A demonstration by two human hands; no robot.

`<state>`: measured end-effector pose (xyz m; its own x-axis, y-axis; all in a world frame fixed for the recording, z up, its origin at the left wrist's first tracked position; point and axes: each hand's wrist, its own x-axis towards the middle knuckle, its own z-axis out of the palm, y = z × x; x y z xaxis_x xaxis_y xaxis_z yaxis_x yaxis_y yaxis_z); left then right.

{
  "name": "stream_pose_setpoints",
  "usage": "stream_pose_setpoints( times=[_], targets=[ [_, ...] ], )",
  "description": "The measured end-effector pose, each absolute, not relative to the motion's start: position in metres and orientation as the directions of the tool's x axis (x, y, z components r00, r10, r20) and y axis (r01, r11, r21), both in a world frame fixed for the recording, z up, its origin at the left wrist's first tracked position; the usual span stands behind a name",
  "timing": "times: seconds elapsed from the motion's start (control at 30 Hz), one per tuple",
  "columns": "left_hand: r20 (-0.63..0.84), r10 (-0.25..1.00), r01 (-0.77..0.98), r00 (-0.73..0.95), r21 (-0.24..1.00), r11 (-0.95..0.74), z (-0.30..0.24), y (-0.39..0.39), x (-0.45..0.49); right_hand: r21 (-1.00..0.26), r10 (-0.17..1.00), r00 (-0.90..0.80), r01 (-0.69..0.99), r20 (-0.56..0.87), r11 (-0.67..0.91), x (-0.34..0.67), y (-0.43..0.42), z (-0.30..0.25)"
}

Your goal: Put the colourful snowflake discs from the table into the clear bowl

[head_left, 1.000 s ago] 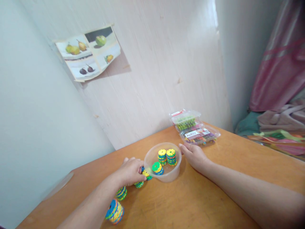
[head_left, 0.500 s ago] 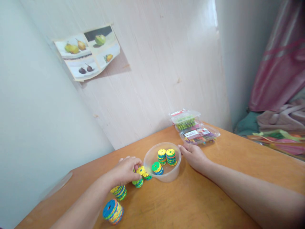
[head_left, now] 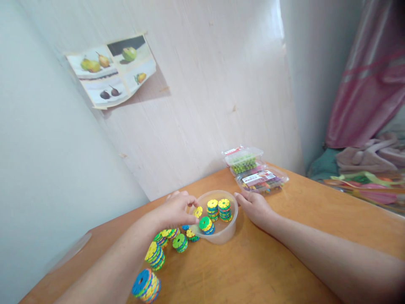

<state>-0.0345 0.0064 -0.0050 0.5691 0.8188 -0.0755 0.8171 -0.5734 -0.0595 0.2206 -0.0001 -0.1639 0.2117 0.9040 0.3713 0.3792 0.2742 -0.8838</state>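
Observation:
My left hand (head_left: 177, 209) hovers at the left rim of a clear plastic bowl (head_left: 221, 234) and pinches a yellow toothed disc (head_left: 198, 211) over it. Inside the bowl stand three small stacks of colourful discs (head_left: 218, 210). My right hand (head_left: 255, 207) rests against the bowl's right side, fingers curled on its rim. On the wooden table (head_left: 253, 270) left of the bowl lie several more disc stacks (head_left: 155, 255), the nearest one blue-topped (head_left: 146, 286).
Two clear packs of coloured pieces (head_left: 253, 171) sit at the back of the table by the wall. A fruit picture (head_left: 110, 69) hangs on the wall. Pink curtain and piled cloth (head_left: 370, 152) are at the right.
My left hand lifted a yellow disc from the pile on the table and carried it right and up to the bowl's rim. The right hand stayed at the bowl.

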Motion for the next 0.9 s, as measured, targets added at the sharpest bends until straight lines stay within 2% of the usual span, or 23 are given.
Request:
stream_pose_setpoints(
  times=[0.1, 0.2, 0.33, 0.47, 0.6, 0.77, 0.9],
  targets=[
    [-0.134, 0.839, 0.825, 0.527, -0.156, -0.543, -0.008, 0.002, -0.018, -0.886, 0.91, 0.207, 0.382, 0.36, 0.263, 0.221, 0.0, -0.164],
    [-0.15, 0.851, 0.83, 0.503, -0.19, -0.524, -0.01, 0.0, -0.011, -0.888, 0.91, 0.214, 0.38, 0.356, 0.258, 0.221, 0.0, -0.164],
    [-0.145, 0.842, 0.832, 0.519, -0.143, -0.537, -0.008, 0.004, -0.019, -0.891, 0.904, 0.226, 0.368, 0.364, 0.267, 0.221, 0.0, -0.163],
    [-0.048, 0.822, 0.82, 0.567, -0.066, -0.569, -0.009, 0.013, -0.046, -0.888, 0.894, 0.228, 0.354, 0.385, 0.292, 0.22, -0.002, -0.159],
    [0.019, 0.873, 0.872, 0.487, -0.06, -0.485, -0.012, 0.016, -0.076, -0.89, 0.883, 0.232, 0.319, 0.408, 0.327, 0.217, -0.004, -0.155],
    [-0.067, 0.917, 0.917, 0.392, -0.044, -0.396, -0.016, 0.0, -0.096, -0.905, 0.91, 0.153, 0.255, 0.386, 0.341, 0.213, -0.009, -0.15],
    [-0.107, 0.91, 0.908, 0.401, -0.081, -0.41, -0.02, -0.015, -0.095, -0.911, 0.915, 0.139, 0.231, 0.378, 0.342, 0.212, -0.014, -0.147]
  ],
)
